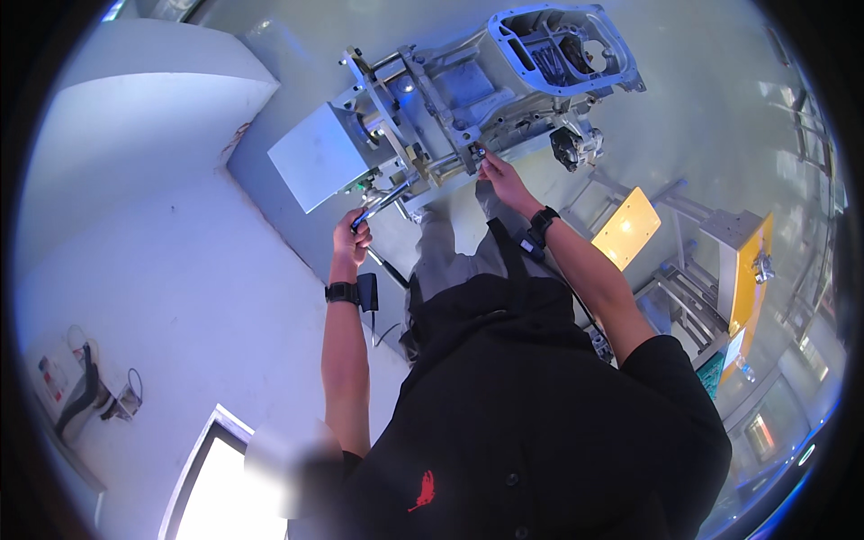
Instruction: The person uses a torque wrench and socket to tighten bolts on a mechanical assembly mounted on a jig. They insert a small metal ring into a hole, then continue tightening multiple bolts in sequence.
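In front of me a grey metal engine casing is fixed to a stand frame with arms and plates. My left hand is closed round the handle end of a long, shiny wrench-like bar. The bar's far end reaches the lower side of the mounting frame, where its exact contact is hard to see. My right hand has its fingers pinched at a small dark fitting on the end of a frame arm. What lies between those fingertips is too small to make out.
A silver box joins the frame on the left, beside a white wall-like surface. To the right stand a yellow panel and a metal bench frame. A bright screen-like panel is at lower left.
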Demonstrator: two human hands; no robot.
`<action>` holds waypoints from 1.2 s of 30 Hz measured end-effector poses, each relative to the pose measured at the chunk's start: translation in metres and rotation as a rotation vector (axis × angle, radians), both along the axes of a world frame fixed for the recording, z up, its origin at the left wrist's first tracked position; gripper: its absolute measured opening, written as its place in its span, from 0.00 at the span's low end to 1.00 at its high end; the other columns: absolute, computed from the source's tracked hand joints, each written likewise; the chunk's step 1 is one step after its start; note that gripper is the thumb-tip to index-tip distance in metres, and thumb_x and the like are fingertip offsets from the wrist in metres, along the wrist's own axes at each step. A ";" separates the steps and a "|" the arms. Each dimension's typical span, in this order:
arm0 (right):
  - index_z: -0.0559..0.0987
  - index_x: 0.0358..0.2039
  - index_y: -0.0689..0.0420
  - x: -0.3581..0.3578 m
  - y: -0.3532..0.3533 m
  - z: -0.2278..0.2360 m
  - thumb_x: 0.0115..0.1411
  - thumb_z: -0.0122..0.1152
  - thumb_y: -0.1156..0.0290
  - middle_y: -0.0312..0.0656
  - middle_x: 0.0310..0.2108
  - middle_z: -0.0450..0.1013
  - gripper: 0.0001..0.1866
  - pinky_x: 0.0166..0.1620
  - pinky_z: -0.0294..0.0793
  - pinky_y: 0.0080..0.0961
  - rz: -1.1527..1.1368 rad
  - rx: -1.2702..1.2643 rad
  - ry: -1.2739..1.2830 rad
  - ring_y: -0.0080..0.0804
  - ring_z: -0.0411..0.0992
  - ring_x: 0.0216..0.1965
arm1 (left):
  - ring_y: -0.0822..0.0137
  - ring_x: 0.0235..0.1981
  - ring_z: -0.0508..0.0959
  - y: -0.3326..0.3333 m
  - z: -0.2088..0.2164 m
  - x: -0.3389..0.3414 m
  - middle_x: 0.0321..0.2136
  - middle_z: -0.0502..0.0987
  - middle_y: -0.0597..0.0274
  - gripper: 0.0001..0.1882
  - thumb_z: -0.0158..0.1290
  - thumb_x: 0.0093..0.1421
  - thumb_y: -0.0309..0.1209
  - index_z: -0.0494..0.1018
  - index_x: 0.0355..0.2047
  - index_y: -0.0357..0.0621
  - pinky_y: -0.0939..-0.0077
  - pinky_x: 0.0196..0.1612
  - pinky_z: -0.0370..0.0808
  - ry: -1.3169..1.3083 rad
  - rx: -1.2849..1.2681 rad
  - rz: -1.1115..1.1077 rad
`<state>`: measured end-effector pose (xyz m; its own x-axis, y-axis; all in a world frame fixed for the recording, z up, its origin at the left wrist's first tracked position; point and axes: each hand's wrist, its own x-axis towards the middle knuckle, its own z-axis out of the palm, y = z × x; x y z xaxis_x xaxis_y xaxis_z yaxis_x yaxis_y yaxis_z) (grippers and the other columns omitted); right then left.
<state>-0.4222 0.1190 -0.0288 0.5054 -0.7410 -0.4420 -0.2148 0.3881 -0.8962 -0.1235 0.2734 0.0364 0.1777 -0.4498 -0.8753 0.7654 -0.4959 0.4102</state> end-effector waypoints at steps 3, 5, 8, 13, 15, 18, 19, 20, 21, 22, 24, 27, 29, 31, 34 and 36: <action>0.60 0.57 0.55 -0.002 0.005 -0.007 0.64 0.41 0.64 0.35 0.29 0.67 0.22 0.42 0.70 0.20 0.000 -0.024 -0.001 0.20 0.66 0.33 | 0.79 0.06 0.52 -0.014 0.006 -0.008 0.08 0.59 0.70 0.10 0.47 0.56 0.36 0.65 0.23 0.45 0.84 0.10 0.48 -0.129 0.168 0.072; 0.60 0.57 0.55 -0.001 0.009 -0.009 0.64 0.41 0.64 0.35 0.30 0.67 0.22 0.41 0.70 0.20 0.006 -0.009 -0.014 0.20 0.66 0.33 | 0.79 0.06 0.54 -0.014 0.011 -0.006 0.08 0.60 0.69 0.12 0.47 0.57 0.38 0.62 0.21 0.47 0.85 0.10 0.50 -0.122 0.160 0.066; 0.61 0.56 0.55 0.000 0.011 -0.012 0.64 0.42 0.64 0.34 0.28 0.66 0.21 0.37 0.71 0.20 -0.028 0.015 -0.014 0.20 0.66 0.30 | 0.78 0.07 0.54 -0.022 0.020 -0.010 0.09 0.60 0.69 0.14 0.46 0.58 0.40 0.62 0.21 0.47 0.85 0.10 0.50 -0.205 0.209 0.019; 0.64 0.55 0.55 0.003 0.013 -0.002 0.63 0.43 0.64 0.33 0.25 0.65 0.20 0.31 0.70 0.19 -0.119 0.129 -0.071 0.18 0.66 0.24 | 0.78 0.08 0.57 -0.025 0.011 -0.011 0.10 0.59 0.69 0.20 0.46 0.58 0.48 0.62 0.21 0.44 0.85 0.09 0.52 -0.499 0.344 0.000; 0.63 0.55 0.55 0.006 0.007 0.003 0.64 0.42 0.63 0.32 0.26 0.64 0.20 0.34 0.72 0.19 -0.172 0.181 -0.032 0.16 0.65 0.26 | 0.76 0.08 0.60 -0.020 0.003 -0.009 0.10 0.61 0.67 0.23 0.45 0.57 0.50 0.64 0.20 0.41 0.84 0.09 0.56 -0.580 0.331 0.031; 0.62 0.55 0.55 0.005 0.000 -0.001 0.63 0.43 0.63 0.32 0.26 0.64 0.20 0.32 0.72 0.19 -0.046 0.123 0.032 0.17 0.65 0.26 | 0.72 0.10 0.67 -0.027 0.000 -0.019 0.11 0.66 0.63 0.29 0.45 0.56 0.55 0.66 0.19 0.37 0.82 0.10 0.64 -0.659 0.300 0.117; 0.62 0.55 0.55 0.005 -0.002 0.000 0.63 0.43 0.63 0.32 0.26 0.64 0.20 0.32 0.72 0.19 -0.047 0.124 0.031 0.17 0.65 0.26 | 0.70 0.11 0.70 -0.028 0.000 -0.021 0.12 0.68 0.61 0.31 0.44 0.55 0.56 0.68 0.18 0.34 0.80 0.11 0.68 -0.669 0.290 0.196; 0.62 0.55 0.55 0.005 -0.004 0.001 0.63 0.43 0.63 0.32 0.27 0.64 0.21 0.33 0.72 0.19 -0.008 0.078 0.029 0.17 0.65 0.26 | 0.70 0.11 0.70 -0.028 0.001 -0.024 0.12 0.68 0.61 0.31 0.44 0.55 0.56 0.68 0.18 0.34 0.80 0.11 0.68 -0.671 0.290 0.195; 0.62 0.55 0.55 0.005 -0.005 0.002 0.63 0.43 0.63 0.33 0.27 0.64 0.21 0.34 0.71 0.19 0.033 0.033 0.028 0.18 0.65 0.27 | 0.69 0.11 0.71 -0.027 0.003 -0.027 0.12 0.69 0.59 0.32 0.43 0.56 0.56 0.69 0.19 0.33 0.79 0.13 0.70 -0.674 0.308 0.193; 0.62 0.55 0.55 0.006 -0.006 0.003 0.63 0.43 0.63 0.33 0.27 0.64 0.21 0.34 0.71 0.19 0.038 0.037 0.024 0.18 0.65 0.27 | 0.67 0.12 0.73 -0.025 0.005 -0.028 0.13 0.70 0.58 0.32 0.42 0.57 0.55 0.70 0.21 0.32 0.77 0.14 0.73 -0.677 0.330 0.196; 0.62 0.56 0.56 0.008 -0.006 0.005 0.64 0.42 0.63 0.34 0.28 0.63 0.21 0.37 0.69 0.17 0.115 -0.274 0.094 0.19 0.65 0.27 | 0.66 0.12 0.73 -0.024 0.007 -0.024 0.12 0.70 0.57 0.32 0.40 0.58 0.55 0.71 0.21 0.32 0.75 0.14 0.72 -0.754 0.422 0.056; 0.66 0.51 0.59 0.009 -0.003 -0.002 0.64 0.42 0.63 0.35 0.29 0.63 0.19 0.37 0.67 0.16 0.045 -0.308 0.026 0.20 0.65 0.27 | 0.64 0.10 0.72 -0.026 0.005 -0.019 0.13 0.71 0.56 0.31 0.36 0.59 0.53 0.72 0.24 0.33 0.72 0.14 0.70 -0.839 0.550 -0.232; 0.68 0.47 0.60 0.009 -0.001 -0.005 0.64 0.42 0.62 0.34 0.28 0.63 0.17 0.35 0.67 0.16 0.025 -0.255 0.000 0.19 0.65 0.27 | 0.62 0.14 0.74 -0.028 0.004 -0.015 0.14 0.72 0.54 0.29 0.38 0.59 0.50 0.72 0.23 0.33 0.70 0.18 0.70 -0.854 0.516 -0.405; 0.70 0.43 0.61 0.007 -0.004 -0.008 0.64 0.42 0.60 0.34 0.26 0.63 0.17 0.33 0.66 0.16 0.002 -0.204 -0.021 0.18 0.64 0.26 | 0.62 0.15 0.73 -0.033 0.002 -0.012 0.14 0.71 0.54 0.26 0.41 0.58 0.47 0.71 0.22 0.32 0.69 0.20 0.69 -1.097 0.472 -0.435; 0.70 0.36 0.60 0.005 -0.012 -0.007 0.63 0.42 0.56 0.32 0.23 0.63 0.18 0.27 0.63 0.15 0.050 -0.008 0.109 0.16 0.63 0.22 | 0.63 0.16 0.71 -0.034 0.001 -0.017 0.14 0.70 0.54 0.20 0.45 0.57 0.41 0.68 0.21 0.33 0.69 0.22 0.68 -1.380 0.287 -0.322; 0.70 0.34 0.59 0.015 -0.011 0.008 0.62 0.43 0.53 0.30 0.19 0.61 0.20 0.22 0.59 0.14 0.030 0.043 0.114 0.15 0.61 0.18 | 0.65 0.13 0.65 -0.026 0.002 -0.023 0.11 0.67 0.56 0.16 0.49 0.55 0.34 0.65 0.18 0.34 0.69 0.20 0.64 -1.475 0.017 -0.083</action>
